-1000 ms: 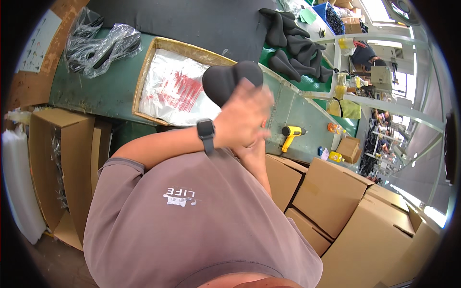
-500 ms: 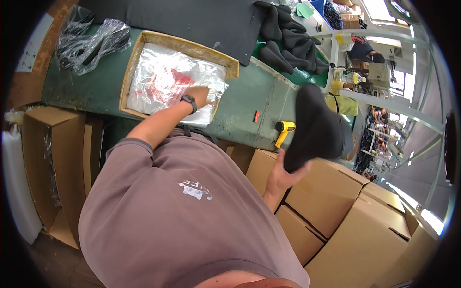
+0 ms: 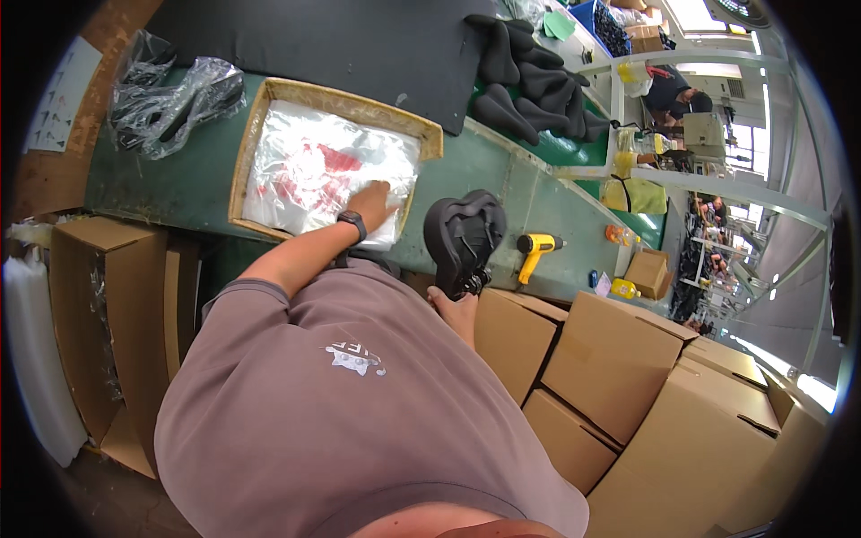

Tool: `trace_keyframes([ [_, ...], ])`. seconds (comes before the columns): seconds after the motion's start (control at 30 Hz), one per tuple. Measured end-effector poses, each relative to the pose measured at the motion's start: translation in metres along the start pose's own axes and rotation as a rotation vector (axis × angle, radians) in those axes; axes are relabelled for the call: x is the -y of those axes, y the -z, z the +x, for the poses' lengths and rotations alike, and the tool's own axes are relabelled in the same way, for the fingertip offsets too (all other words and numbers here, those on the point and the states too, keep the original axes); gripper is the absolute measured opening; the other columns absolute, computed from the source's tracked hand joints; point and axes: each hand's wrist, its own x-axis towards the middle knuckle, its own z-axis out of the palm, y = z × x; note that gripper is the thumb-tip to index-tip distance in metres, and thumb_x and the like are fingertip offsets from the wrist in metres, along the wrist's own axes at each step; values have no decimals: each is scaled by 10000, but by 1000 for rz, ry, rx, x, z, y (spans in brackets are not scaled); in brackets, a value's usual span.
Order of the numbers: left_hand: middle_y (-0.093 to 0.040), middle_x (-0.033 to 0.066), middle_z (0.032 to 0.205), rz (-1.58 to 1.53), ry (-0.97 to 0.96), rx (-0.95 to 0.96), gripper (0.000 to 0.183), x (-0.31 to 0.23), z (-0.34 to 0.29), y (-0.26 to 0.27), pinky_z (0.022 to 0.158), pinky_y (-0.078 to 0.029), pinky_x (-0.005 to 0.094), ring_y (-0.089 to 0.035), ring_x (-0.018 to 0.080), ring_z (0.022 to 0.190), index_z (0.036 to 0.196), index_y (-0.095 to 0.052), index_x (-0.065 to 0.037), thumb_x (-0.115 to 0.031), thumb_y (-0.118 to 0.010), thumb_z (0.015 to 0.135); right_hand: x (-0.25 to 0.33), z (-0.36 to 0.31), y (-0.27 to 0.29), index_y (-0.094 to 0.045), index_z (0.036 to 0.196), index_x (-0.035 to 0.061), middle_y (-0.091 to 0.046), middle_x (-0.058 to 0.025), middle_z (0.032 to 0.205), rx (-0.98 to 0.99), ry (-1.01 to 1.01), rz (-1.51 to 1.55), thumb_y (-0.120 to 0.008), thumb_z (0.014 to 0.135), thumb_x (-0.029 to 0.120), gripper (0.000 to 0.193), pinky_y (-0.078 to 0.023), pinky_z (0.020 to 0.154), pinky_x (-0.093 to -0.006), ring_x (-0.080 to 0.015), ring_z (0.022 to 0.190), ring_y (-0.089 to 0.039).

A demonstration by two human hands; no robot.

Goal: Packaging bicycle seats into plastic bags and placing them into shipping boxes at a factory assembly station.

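My right hand (image 3: 457, 312) is closed around the narrow end of a black bicycle saddle (image 3: 453, 238), whose underside with its dark metal fittings faces up. The saddle is held in the air over the bench's near edge, right of a shallow cardboard tray (image 3: 240, 170). Inside that tray lies a stack of clear plastic bags (image 3: 296, 211) with red print. My left hand (image 3: 372, 202), with a dark watch on its wrist, lies on the right part of the stack with its fingers stretched out.
A yellow heat gun (image 3: 536, 254) lies on the green bench (image 3: 161, 193). Several black saddles (image 3: 529, 81) are piled at the back; plastic-wrapped ones (image 3: 179, 108) lie at the left. Cardboard boxes (image 3: 610, 368) stand along the near right. Another person (image 3: 677, 94) is at the far right.
My right hand has brought the saddle left, toward the tray, and turned it so its underside shows. My left hand stays on the bags, its fingers slightly shifted.
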Motion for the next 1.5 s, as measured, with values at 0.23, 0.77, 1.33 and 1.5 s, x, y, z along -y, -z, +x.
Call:
trace_keyframes([
  [0.23,-778,208,1034,-31,41,170,248,39,13,2,897,-579,531,-745,422,1007,1072,-814,-62,-299,-748,1038,13,44,-15,-692,1310,12,-771,-61,1057,-9,665,-216,-1044,775,156,656,-575,857,-312,-136,966,-702],
  [0.77,-800,189,1100,-394,-65,-251,208,16,-57,135,893,-609,437,-775,340,1009,1143,-795,-23,-208,-741,1064,92,101,-110,-507,1529,-25,-680,-187,1404,794,71,487,-736,1090,157,527,-687,959,-461,-425,1204,-786],
  [1.33,-777,24,1021,-1529,265,-365,182,7,-113,318,769,-590,293,-727,130,896,1118,-754,-54,-189,-640,1166,154,55,-86,-424,1720,89,-740,-135,1313,683,849,-124,-994,798,131,1084,-612,983,-454,-282,1111,-764],
  [1.5,-725,34,997,-657,-270,257,93,-136,-98,326,897,-535,317,-671,143,964,1073,-763,3,-41,-688,1106,118,91,-101,-352,1742,93,-758,-157,1251,275,301,108,-986,835,153,1108,-645,814,-435,-285,1013,-776],
])
